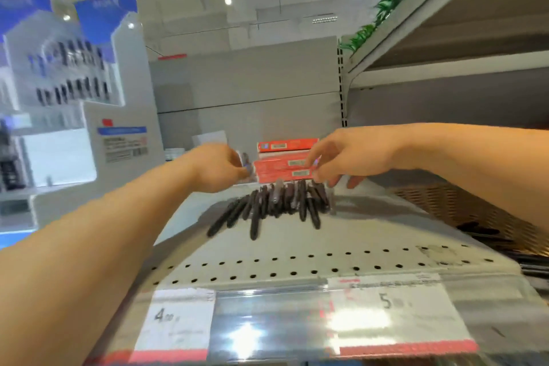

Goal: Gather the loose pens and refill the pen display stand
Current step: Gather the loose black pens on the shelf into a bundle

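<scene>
Dark pens [276,205], too blurred to count, lie heaped on one shelf [297,264]; left hand [221,168] curls, grip unclear; right hand [341,157] pinches three red boxes [282,168].

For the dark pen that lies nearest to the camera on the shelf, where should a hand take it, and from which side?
Pinch that pen at its near half, coming from above and the front. It lies flat on the perforated shelf with its near end sticking out of the pile of pens, so that end is free, while its far end sits among the others. This is only a judgement, as the picture is blurred.
</scene>
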Tool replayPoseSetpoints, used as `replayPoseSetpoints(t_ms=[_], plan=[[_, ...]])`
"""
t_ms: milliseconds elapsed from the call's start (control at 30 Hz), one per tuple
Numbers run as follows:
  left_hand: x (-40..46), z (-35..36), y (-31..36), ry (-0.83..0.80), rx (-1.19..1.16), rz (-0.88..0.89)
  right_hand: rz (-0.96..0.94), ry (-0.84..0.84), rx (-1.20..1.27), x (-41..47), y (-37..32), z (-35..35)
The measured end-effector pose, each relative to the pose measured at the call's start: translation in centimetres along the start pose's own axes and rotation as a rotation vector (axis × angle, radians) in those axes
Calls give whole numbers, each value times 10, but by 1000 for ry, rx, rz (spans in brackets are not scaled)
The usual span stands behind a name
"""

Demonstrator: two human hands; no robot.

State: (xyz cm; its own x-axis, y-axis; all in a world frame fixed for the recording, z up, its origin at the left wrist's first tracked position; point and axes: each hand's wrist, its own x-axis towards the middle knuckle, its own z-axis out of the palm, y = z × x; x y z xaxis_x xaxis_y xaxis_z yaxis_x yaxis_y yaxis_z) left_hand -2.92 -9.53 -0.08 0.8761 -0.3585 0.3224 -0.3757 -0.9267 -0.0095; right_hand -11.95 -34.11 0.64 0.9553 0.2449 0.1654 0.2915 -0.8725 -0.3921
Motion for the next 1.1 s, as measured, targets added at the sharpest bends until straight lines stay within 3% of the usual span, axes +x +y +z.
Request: replayPoseSetpoints(t_ms=[100,200,333,433,500,633,733,900,1033,1100], plan=[[-1,9,-33,-31,54,-39,-38,69,9,30,-34,16],[1,24,-42,-223,-98,-22,-23,114,55,62,-60,29],[12,26,-37,-377,-117,-5,24,202,167,95,-81,42],[16,26,-44,-398,-118,0,29,276,198,102,-83,56],[12,23,-49,-336,-211,23,23,286,259,97,-80,63],[-1,1,-55,-6,-892,88,10,284,488,72,-78,61],[-17,-11,-49,9,-1208,252,-35,182,645,58,-84,57],[-27,-11,-33,127,-1096,347,-119,140,587,53,-89,60],[-26,-13,-33,407,-747,352,-85,187,624,52,-86,53],[-23,-9,-26,437,-678,351,-66,184,678,52,-83,49]])
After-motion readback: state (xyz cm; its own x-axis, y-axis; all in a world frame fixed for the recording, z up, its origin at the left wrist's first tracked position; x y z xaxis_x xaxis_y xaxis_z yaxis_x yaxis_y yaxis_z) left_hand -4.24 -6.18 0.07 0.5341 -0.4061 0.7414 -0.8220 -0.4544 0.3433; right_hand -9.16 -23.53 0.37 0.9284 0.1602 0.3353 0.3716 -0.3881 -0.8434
